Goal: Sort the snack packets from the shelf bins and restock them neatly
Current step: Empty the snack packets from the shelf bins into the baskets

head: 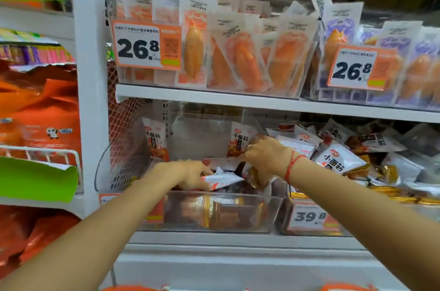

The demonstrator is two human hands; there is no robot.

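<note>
Both hands in the clear lower bin point(214, 209): left hand point(188, 175) pinches a flat white snack packet point(222, 180), right hand point(267, 157) grips an upright packet point(238, 142). Packets look light, crinkly and slippery; best pinched at the sealed edge, not the filled middle.

Lighting bright, even, from overhead; shadows faint. Soft glare on the clear plastic bin front point(214, 209) at lower centre. Whole frame slightly soft; motion blur heaviest at the upper right. Wide-angle distortion bows the white shelf upright point(91, 76) at left.
</note>
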